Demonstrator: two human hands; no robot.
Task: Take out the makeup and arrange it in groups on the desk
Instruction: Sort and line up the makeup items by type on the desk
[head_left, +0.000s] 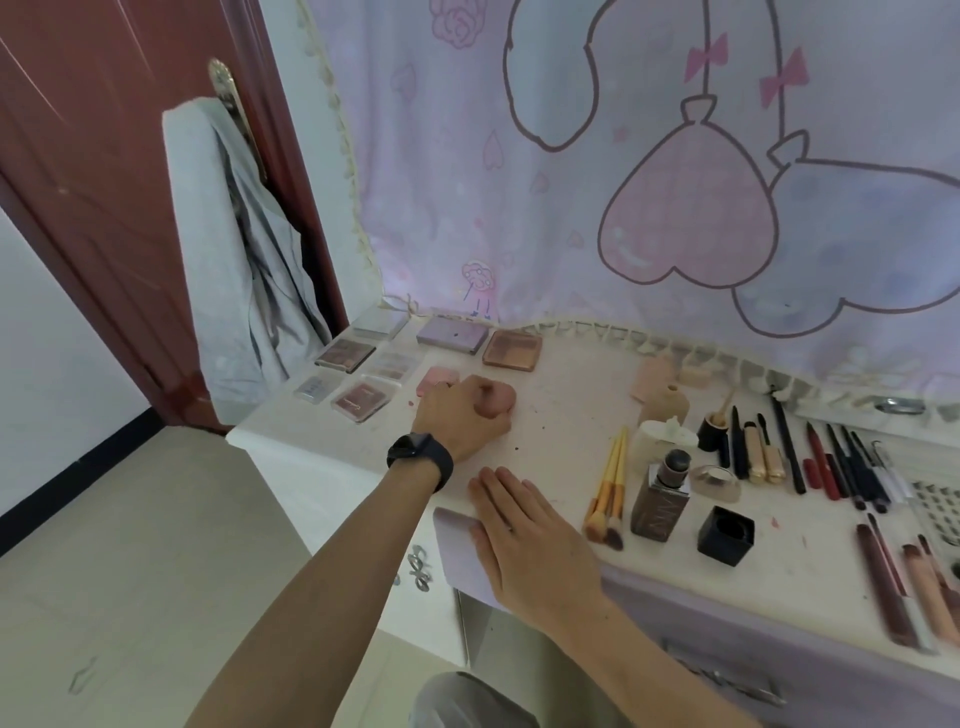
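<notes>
Makeup sponge (503, 399) is gripped by curled fingers of left hand (462, 415); right hand (535, 545) rests straight-fingered on desk (566, 415) edge.

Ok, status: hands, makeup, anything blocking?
Left hand grips pink rounded item beside palettes. Right hand flat at desk edge. Brushes grouped right; nothing blocking.

Domestic premises. You have a dark red door (104, 182) at upper left, a grey garment (234, 260) hung on its handle, and a pink cartoon cloth (623, 156) behind a white dressing desk (571, 405).
</notes>
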